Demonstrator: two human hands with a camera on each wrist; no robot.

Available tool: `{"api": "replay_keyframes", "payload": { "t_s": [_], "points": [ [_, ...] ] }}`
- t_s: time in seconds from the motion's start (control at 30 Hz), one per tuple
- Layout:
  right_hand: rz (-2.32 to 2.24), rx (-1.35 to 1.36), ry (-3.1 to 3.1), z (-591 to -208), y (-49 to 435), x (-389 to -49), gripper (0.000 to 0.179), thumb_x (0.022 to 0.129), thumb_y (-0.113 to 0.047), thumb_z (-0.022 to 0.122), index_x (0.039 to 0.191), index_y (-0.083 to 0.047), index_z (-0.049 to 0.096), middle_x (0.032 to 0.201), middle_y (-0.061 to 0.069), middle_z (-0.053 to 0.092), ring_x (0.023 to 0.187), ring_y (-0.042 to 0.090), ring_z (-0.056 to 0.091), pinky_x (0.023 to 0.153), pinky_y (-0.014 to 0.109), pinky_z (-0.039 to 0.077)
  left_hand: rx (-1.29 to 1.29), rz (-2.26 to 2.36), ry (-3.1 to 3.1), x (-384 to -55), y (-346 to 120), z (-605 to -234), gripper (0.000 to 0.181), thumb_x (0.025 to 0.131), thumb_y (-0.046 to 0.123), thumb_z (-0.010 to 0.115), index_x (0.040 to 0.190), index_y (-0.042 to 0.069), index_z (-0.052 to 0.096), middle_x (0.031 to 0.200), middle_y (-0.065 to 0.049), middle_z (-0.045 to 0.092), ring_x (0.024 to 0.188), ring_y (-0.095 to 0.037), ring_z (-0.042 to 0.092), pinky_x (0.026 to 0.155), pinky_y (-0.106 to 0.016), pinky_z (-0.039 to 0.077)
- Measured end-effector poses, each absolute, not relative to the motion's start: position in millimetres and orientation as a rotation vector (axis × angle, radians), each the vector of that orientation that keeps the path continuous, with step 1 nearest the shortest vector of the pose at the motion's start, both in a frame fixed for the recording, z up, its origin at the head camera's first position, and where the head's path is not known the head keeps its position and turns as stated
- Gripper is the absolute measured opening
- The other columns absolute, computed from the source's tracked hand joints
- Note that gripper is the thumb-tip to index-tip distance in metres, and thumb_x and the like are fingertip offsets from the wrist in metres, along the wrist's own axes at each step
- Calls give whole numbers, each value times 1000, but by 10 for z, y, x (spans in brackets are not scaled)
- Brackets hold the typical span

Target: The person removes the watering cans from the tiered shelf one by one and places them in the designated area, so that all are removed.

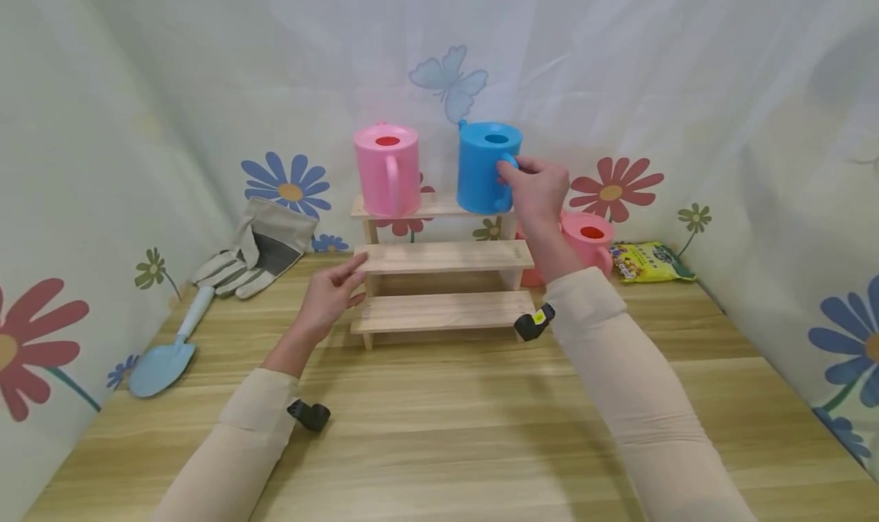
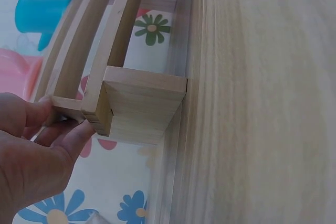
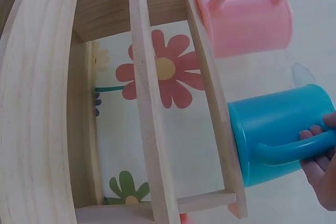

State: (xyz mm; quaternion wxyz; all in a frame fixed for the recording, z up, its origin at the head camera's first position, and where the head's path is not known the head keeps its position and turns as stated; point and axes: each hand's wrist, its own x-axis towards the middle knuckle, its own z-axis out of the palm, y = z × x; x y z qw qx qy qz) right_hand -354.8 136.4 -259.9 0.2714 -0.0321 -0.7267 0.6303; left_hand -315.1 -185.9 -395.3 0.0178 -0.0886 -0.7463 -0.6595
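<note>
Blue plastic watering can (image 1: 486, 168) stands on the top step of the three-tier wooden rack (image 1: 442, 256), at its right end, beside the pink watering can (image 1: 387, 169) at the left end of the same step. My right hand (image 1: 538, 188) is on its loop handle: fingers curled through and around it, thumb up near the rim, as the right wrist view shows plainly. My left hand (image 1: 331, 293) steadies the rack, fingertips pinching the left end of the middle step where the side post meets it.

I judge this can to be light, a thin moulded shell, stiff enough not to buckle but smooth and a little slick. The handle is the right place to hold; the round wall offers no purchase to one hand. Whether there is water inside I cannot tell, since the small hole in the lid shows nothing; if there is, the weight would hang away from the handle and tip the spout side down. The step is narrow, so the base needs to sit flat. The rack itself looks light, hence my left hand on it.

A second pink can (image 1: 585, 241) stands on the table (image 1: 439, 430) behind my right wrist.
</note>
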Motion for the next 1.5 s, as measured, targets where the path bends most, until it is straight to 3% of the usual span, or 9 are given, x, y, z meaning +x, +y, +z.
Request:
{"api": "replay_keyframes", "payload": {
  "t_s": [0.3, 0.7, 1.0, 1.17, 1.3, 1.5],
  "points": [
    [1741, -90, -2034, -2583, 1442, -3458, 39, 87, -36, 80, 118, -13, 76, 106, 3, 75, 103, 20, 67, 100, 40, 54, -272, -2029, -2332, -3134, -1889, -3974, 45, 105, 12, 53, 149, 8, 47, 157, -10, 37, 136, -29, 42, 98, -38, 53],
    [1737, -179, -2033, -2661, 2004, -2980, 54, 80, -45, 84, 121, -12, 74, 115, 5, 71, 108, 23, 64, 97, 39, 56, -273, -2023, -2334, -3149, -1873, -3923, 44, 105, 14, 54, 148, 8, 48, 150, -15, 45, 131, -29, 45, 99, -41, 53],
    [1673, -207, -2228, -2816, 2423, -2669, 59, 83, -48, 79, 122, -5, 70, 104, 2, 70, 105, 22, 64, 92, 34, 57, -270, -2013, -2324, -3143, -1857, -3934, 43, 105, 13, 55, 147, 7, 50, 124, -21, 52, 127, -28, 50, 96, -40, 55],
    [1670, -178, -2325, -2868, 2653, -2542, 58, 85, -47, 77, 121, -2, 68, 94, -9, 69, 104, 20, 55, 79, 25, 55, -266, -2011, -2332, -3150, -1877, -3947, 44, 105, 15, 55, 148, 8, 50, 126, -22, 51, 129, -29, 48, 97, -39, 54],
    [1630, -103, -2400, -2897, 2816, -2462, 55, 88, -44, 75, 120, 0, 68, 88, -14, 69, 105, 19, 52, 78, 24, 52, -264, -2020, -2328, -3154, -1887, -3944, 44, 105, 14, 54, 148, 9, 49, 133, -21, 50, 130, -29, 47, 97, -38, 54],
    [1523, -50, -2553, -3002, 3023, -2375, 54, 90, -38, 76, 110, 11, 64, 89, -7, 67, 109, 32, 53, 73, 20, 56, -264, -2037, -2333, -3144, -1864, -3935, 44, 105, 14, 54, 148, 9, 49, 138, -20, 49, 131, -28, 45, 98, -39, 53]
  ]
}}
